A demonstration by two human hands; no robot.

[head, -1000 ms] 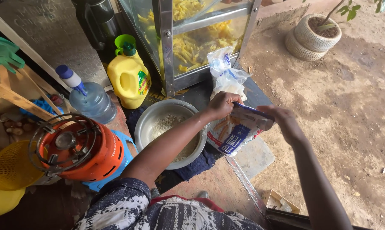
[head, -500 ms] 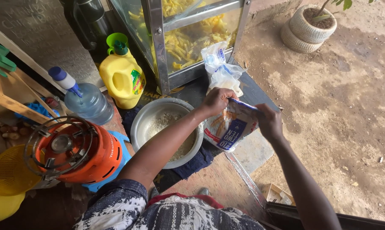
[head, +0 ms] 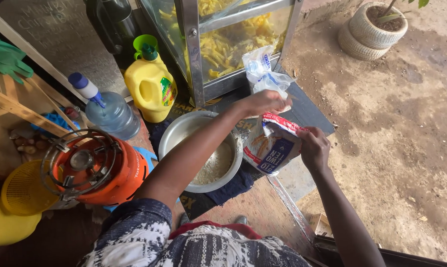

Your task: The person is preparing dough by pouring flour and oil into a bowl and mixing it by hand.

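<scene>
A: What is the flour bag (head: 272, 148) like?

B: A paper bag, white with a blue panel and a red top edge, its mouth folded and crumpled. It is held upright just beside the right rim of the metal bowl (head: 184, 133), which has pale flour in its bottom. Behind it stands a clear plastic bag (head: 263, 69) against the glass case (head: 233, 44).

A: And the 2 hands?

B: The left hand (head: 263, 103) comes across over the bowl, arm stretched out, fingers curled and pinching the bag's top (palm down). The right hand (head: 313, 148) closes on the bag's right side, wrist bent inward. How firmly it grips I cannot quite tell; the fingers are partly hidden.

A: Nearby?

B: A yellow jug (head: 149, 89), a water bottle (head: 112, 113) and an orange gas burner (head: 100, 168) to the bowl's left.
</scene>
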